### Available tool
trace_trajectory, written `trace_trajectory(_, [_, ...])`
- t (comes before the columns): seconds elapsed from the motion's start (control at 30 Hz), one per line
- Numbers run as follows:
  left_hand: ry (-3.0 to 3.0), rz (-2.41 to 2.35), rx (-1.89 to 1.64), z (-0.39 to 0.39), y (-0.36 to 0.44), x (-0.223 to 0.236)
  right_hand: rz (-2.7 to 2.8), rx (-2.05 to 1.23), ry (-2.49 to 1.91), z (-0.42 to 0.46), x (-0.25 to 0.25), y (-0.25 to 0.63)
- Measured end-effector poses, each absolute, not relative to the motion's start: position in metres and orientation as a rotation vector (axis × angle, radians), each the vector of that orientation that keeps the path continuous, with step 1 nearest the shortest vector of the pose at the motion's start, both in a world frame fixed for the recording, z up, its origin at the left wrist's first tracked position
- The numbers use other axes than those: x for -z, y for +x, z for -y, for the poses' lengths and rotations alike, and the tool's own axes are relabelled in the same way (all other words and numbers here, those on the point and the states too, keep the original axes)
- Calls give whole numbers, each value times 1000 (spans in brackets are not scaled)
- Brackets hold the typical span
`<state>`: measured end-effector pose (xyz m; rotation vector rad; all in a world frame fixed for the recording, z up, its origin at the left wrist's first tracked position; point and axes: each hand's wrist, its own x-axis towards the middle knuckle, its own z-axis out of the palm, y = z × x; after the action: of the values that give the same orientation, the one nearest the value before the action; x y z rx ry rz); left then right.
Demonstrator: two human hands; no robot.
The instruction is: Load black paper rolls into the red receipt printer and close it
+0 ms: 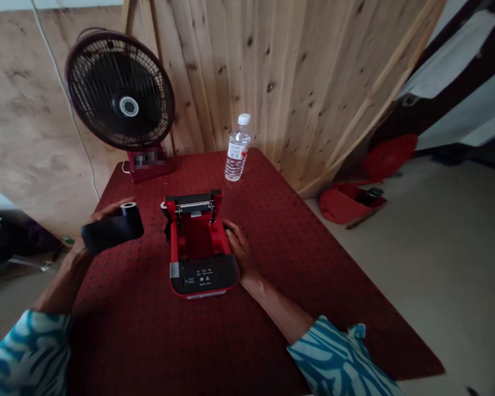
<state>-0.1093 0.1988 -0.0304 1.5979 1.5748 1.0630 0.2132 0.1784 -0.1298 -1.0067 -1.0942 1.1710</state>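
1. At the far left, a blue-and-white patterned sleeve (28,352) ends above my left wrist
2. My left hand (103,212) is closed on a black roll (126,225) with a white hollow core and a flat black length running from it toward my palm; my fingers lie behind it, over the left part of the table
3. Behind that stands a round, dark maroon fan (128,107) with a black grille, its square base on the table's back left corner
4. Near the middle, the red-and-black, box-shaped plastic device (200,247) sits with its top open on a table covered in dark red patterned cloth (280,264); its hollow is red, its black button panel is on my side and a black bar crosses its back end
5. Beyond the device stands an upright clear plastic bottle (237,148) with a white cap, near the pale knotty wooden wall (264,66)
6. My right hand (243,250) touches the device's right side, fingers bent; I cannot tell whether they grip it or merely lean there
7. Farther right, on the floor, lies a red plastic dustpan (340,206)
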Motion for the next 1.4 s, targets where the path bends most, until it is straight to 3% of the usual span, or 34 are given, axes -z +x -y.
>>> trace_trajectory(0.17, [1943, -1340, -706, -157, -45, -6, 1087, -1162, -981, -178, 128, 211])
trace_trajectory(0.33, [2458, -1294, -502, -162, 14, 1, 1088, -1151, -962, -179, 131, 211])
trace_trajectory(0.43, [2655, -1451, -194, -170, 35, 4, 1115, -1143, -950, -180, 132, 211])
trace_trajectory(0.57, [2695, -1575, 252, -181, 57, 0, 1110, -1160, -945, -180, 130, 212])
trace_trajectory(0.7, [2626, -1444, 432, -195, 66, 2, 1122, -1153, -937, -181, 130, 212])
trace_trajectory(0.97, [2562, -1148, 83, -202, 42, 11, 1129, -1143, -931, -182, 132, 213])
trace_trajectory(1.13, [2464, -1163, -333, -169, 22, -5, 1128, -1163, -923, -180, 129, 214])
trace_trajectory(1.4, [2669, -1191, -636, -113, 21, 3, 1113, -1141, -938, -182, 134, 212])
